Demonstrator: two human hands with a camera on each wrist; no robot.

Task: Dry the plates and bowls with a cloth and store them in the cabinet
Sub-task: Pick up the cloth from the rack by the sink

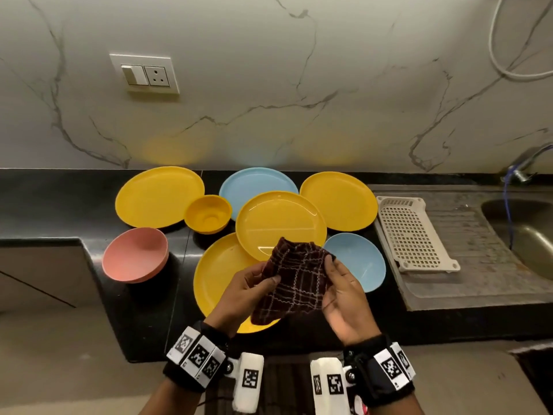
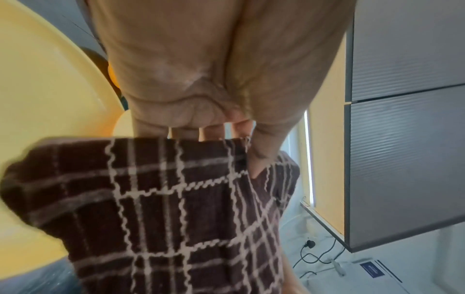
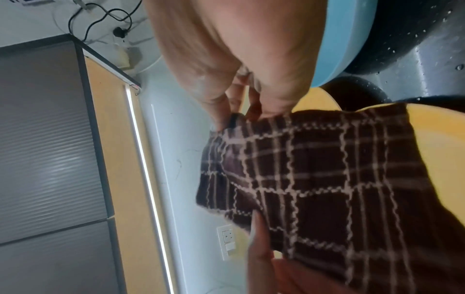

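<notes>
Cloth [image 1: 294, 283] pinched by both hands' grip above plates on black counter [image 1: 59, 205]; marble wall [image 1: 269, 85].

Both forearms are bare, with no sleeves. Behind each grip, a wide black band wraps the wrist. The left wrist band [image 1: 191, 368] carries a row of white square blocks printed with black-and-white pixel-pattern tags. The right wrist band [image 1: 381, 372] carries the same kind of tagged white blocks on its outer side. A rounded white box is fixed to the inner side of each band by a small metal screw joint: the left box [image 1: 249, 381] shows one tag, the right box [image 1: 329, 384] shows two.
</notes>
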